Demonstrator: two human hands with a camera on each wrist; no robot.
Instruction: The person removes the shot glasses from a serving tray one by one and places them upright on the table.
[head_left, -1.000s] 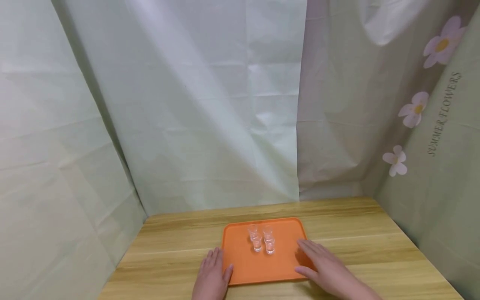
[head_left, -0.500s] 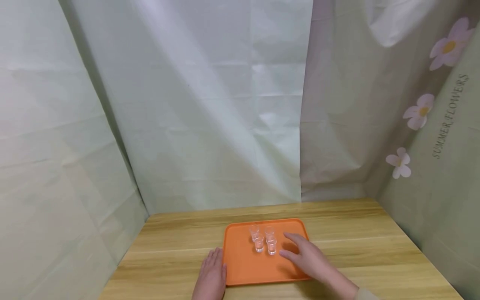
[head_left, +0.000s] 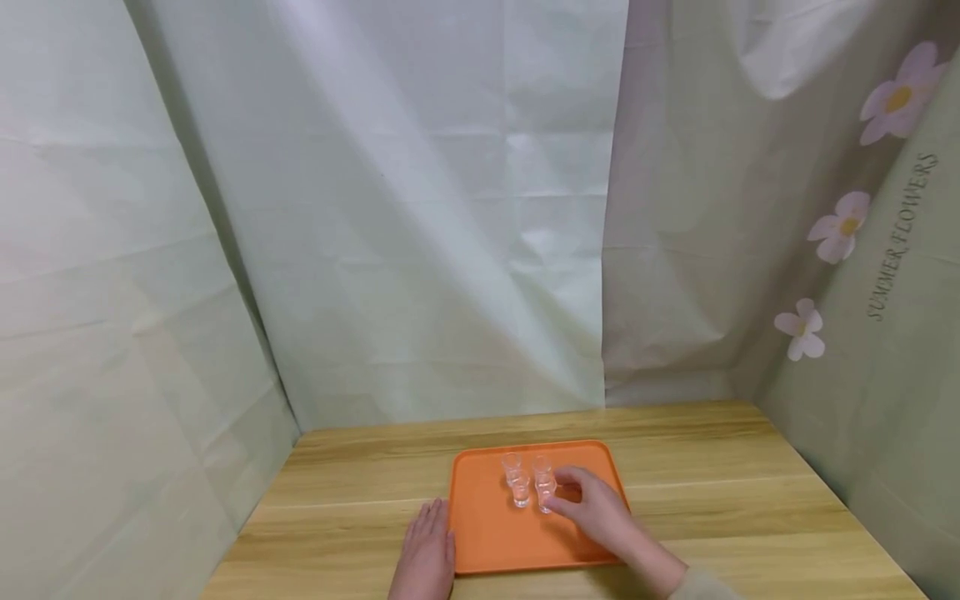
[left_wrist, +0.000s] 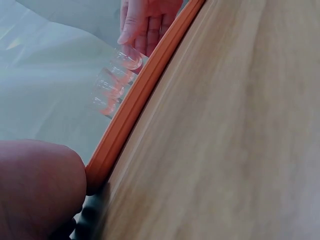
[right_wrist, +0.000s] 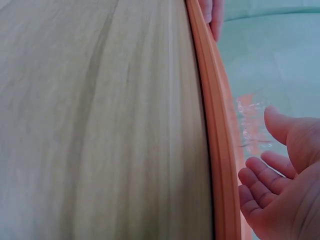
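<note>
Several small clear shot glasses (head_left: 521, 493) stand in a tight group on an orange tray (head_left: 495, 542). My right hand (head_left: 596, 510) reaches over the tray's right side, thumb and index finger spread beside the near right glass (head_left: 546, 498). In the right wrist view, its fingers (right_wrist: 262, 180) are loosely bent, with a gap to the thumb; whether a fingertip touches the glass cannot be told. My left hand (head_left: 425, 546) lies with straight fingers against the tray's left edge. The left wrist view shows part of that hand (left_wrist: 40, 185) by the tray's corner.
The tray lies on a wood-grain table (head_left: 360, 500). Pale green cloth (head_left: 450, 250) hangs behind the table and along both sides, with printed flowers (head_left: 802, 329) and lettering at the right.
My right hand has moved left from the tray's right edge to the near right glass. My left thumb has drawn in beside its fingers. The glasses stand as before.
</note>
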